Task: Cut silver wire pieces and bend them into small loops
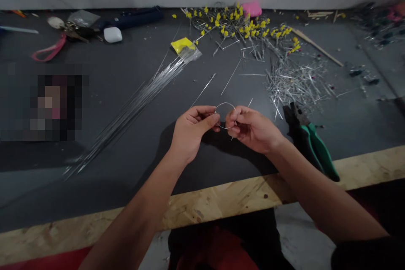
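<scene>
Between my hands a thin piece of wire [225, 103] is bent into a rounded loop, held just above the dark table top near its front edge. My left hand [196, 126] pinches the loop's left side between thumb and fingers. On the right side of the loop, my right hand [249, 124] is closed with thumb and fingertips pressed on the wire. A straight bit of wire sticks out above and below the right fingers. Right of that hand lies a pair of pliers [319, 145] with green and black handles.
A bundle of straight wires [133, 112] lies at left, its far end in a yellow-labelled plastic bag [186, 48]. Cut wires [294, 82] and yellow-tipped wire pieces [240, 23] are piled behind. A wooden stick [318, 47], keys [77, 31] and a white case [113, 34] lie about. Bare chipboard [215, 204] edges the table.
</scene>
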A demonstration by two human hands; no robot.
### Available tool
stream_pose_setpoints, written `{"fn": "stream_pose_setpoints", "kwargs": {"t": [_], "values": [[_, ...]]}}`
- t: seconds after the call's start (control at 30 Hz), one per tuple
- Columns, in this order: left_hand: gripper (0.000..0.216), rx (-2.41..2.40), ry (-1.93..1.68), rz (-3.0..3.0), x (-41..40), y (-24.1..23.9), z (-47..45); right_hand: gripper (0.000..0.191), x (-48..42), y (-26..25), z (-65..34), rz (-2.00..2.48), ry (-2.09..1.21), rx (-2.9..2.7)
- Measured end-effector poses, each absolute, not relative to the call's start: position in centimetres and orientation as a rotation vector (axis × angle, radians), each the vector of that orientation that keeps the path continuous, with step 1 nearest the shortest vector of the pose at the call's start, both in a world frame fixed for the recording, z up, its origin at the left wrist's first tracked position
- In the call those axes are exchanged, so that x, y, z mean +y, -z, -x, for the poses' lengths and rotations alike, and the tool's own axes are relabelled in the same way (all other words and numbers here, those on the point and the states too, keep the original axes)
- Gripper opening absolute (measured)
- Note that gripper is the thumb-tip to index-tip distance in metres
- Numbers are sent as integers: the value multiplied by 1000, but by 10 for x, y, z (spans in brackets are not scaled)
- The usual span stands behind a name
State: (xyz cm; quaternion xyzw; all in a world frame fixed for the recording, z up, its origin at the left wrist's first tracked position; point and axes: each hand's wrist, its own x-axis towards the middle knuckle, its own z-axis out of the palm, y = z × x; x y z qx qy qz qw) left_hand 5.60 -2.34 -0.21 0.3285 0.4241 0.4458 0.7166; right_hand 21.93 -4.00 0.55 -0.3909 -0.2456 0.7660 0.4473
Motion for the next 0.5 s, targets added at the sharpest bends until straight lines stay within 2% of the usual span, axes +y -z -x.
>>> {"fn": "stream_pose_setpoints", "kwargs": {"t": [0.5], "values": [[25,954,-1005,-763,-23,5,-57,7,-40,-7,-215,1034,-1757,-579]]}}
